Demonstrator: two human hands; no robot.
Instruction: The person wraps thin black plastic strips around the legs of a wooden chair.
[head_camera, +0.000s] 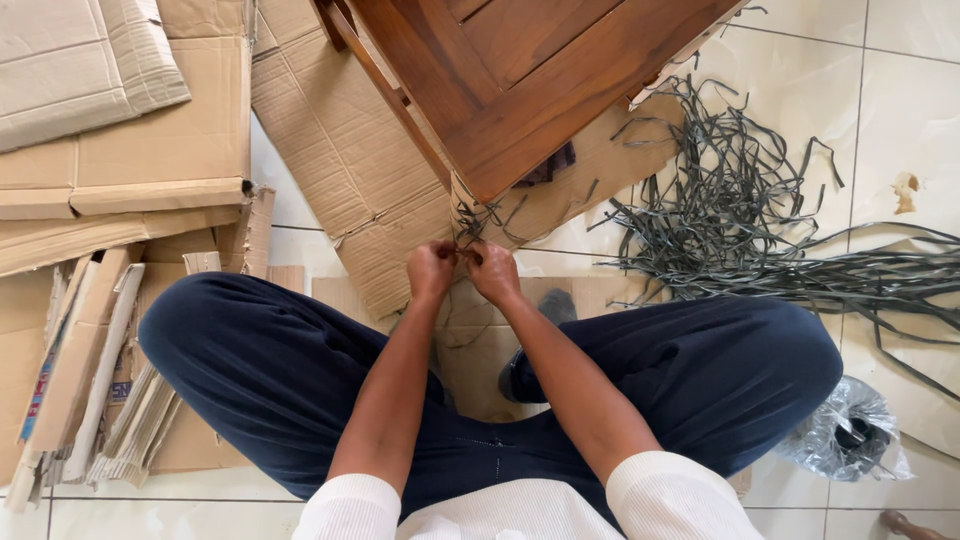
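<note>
Looking down from my head camera: I sit cross-legged on the tiled floor (900, 60), both forearms stretched forward over my lap.

Left hand (430, 270) and right hand (494, 270) meet knuckle to knuckle just below the near corner of the wooden frame (520, 90). Fingers of each hand are curled and pressed together at the tips, pinching a thin grey strip (462, 252) between them. The strip is flat, narrow, dull grey-green, and short where it shows; it runs up toward a small tuft of like strips (480, 215) hanging at the frame's corner. Whether it is tied to the frame I cannot tell.

The frame is dark reddish-brown wood, panelled, tilted so one corner points at my hands.

Counts:
- Two hands, both on the one strip.
- One wooden frame.
- One big loose heap of grey strips (740, 200), too tangled to count, on the floor by the frame's right edge, long ends trailing off the right edge of view.
- Flattened cardboard sheets (340, 140): several under the frame, more stacked at the floor's left edge; exact number unclear.
- One crumpled clear plastic bag (845, 430) beside my right knee.
</note>
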